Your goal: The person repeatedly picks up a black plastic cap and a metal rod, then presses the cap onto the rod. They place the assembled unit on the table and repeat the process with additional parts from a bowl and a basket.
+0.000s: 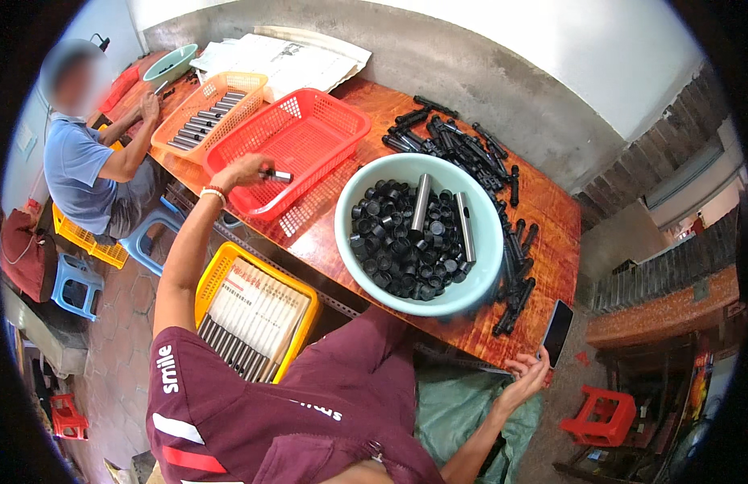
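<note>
My left hand (pixel 243 172) is closed around a short silver metal tube (pixel 277 175) with a black end, held over the near side of the red plastic basket (pixel 342 121). At the table's right edge my right hand (pixel 527 373) has its fingers apart, one fingertip by the lower end of a dark-screened phone (pixel 558 331). Between my hands stands a pale green basin (pixel 347 278) full of small black caps (pixel 394 234). Two silver tubes (pixel 422 202) lie on the caps.
Black rod-shaped parts (pixel 471 153) lie piled right of the basin. An orange basket (pixel 253 83) holds several tubes. Below the table, a yellow crate (pixel 308 323) holds tubes and paper. A co-worker (pixel 87 153) sits at the left. A red stool (pixel 600 414) stands right.
</note>
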Demonstrator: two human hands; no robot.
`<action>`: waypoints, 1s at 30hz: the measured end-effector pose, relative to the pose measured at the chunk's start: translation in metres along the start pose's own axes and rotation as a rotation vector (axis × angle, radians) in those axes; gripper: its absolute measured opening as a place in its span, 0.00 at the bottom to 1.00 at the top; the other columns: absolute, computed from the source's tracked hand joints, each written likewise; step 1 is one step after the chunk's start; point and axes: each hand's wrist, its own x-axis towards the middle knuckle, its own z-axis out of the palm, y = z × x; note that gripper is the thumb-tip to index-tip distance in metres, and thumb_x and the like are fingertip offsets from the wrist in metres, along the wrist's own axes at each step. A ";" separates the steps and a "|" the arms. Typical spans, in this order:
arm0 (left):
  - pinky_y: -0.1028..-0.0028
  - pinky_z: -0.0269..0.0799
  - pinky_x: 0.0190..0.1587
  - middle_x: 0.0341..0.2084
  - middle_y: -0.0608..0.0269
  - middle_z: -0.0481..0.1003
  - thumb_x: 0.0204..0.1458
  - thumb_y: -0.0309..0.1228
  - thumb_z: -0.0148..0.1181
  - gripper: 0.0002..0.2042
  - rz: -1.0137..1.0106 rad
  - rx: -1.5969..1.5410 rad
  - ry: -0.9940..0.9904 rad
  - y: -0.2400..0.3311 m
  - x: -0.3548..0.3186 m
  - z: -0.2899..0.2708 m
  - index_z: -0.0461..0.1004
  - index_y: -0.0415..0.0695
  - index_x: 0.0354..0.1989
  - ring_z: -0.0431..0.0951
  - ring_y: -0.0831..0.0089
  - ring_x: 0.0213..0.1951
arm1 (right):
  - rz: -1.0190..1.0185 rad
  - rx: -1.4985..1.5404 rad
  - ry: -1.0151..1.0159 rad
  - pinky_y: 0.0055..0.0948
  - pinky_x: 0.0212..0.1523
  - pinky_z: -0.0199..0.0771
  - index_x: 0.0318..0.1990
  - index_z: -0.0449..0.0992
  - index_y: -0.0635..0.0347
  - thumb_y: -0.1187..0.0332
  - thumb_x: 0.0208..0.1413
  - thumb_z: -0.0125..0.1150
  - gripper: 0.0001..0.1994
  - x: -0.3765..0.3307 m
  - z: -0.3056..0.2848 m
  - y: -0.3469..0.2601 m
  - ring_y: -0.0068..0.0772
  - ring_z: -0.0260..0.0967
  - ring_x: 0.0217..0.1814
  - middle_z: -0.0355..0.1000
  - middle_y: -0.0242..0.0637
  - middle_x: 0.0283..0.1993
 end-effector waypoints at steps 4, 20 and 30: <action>0.65 0.70 0.33 0.26 0.55 0.75 0.35 0.27 0.60 0.12 0.132 -0.101 -0.166 -0.032 -0.002 0.030 0.75 0.43 0.32 0.76 0.59 0.31 | -0.027 -0.101 -0.017 0.23 0.28 0.64 0.54 0.62 0.62 0.56 0.63 0.35 0.21 -0.008 -0.002 0.002 0.25 0.66 0.24 0.66 0.35 0.29; 0.63 0.55 0.48 0.39 0.67 0.76 0.34 0.42 0.69 0.21 0.121 0.034 -0.143 0.037 -0.080 0.005 0.77 0.54 0.40 0.72 0.70 0.43 | 0.056 -0.068 -0.088 0.24 0.28 0.65 0.53 0.63 0.62 0.58 0.63 0.34 0.20 -0.023 0.019 0.011 0.26 0.67 0.24 0.66 0.35 0.30; 0.64 0.52 0.42 0.33 0.66 0.75 0.40 0.37 0.62 0.14 0.097 0.010 0.091 0.129 -0.095 0.051 0.77 0.52 0.38 0.72 0.69 0.40 | 0.072 -0.065 -0.060 0.25 0.28 0.64 0.50 0.66 0.64 0.58 0.63 0.34 0.20 -0.024 0.013 0.011 0.27 0.69 0.25 0.67 0.35 0.29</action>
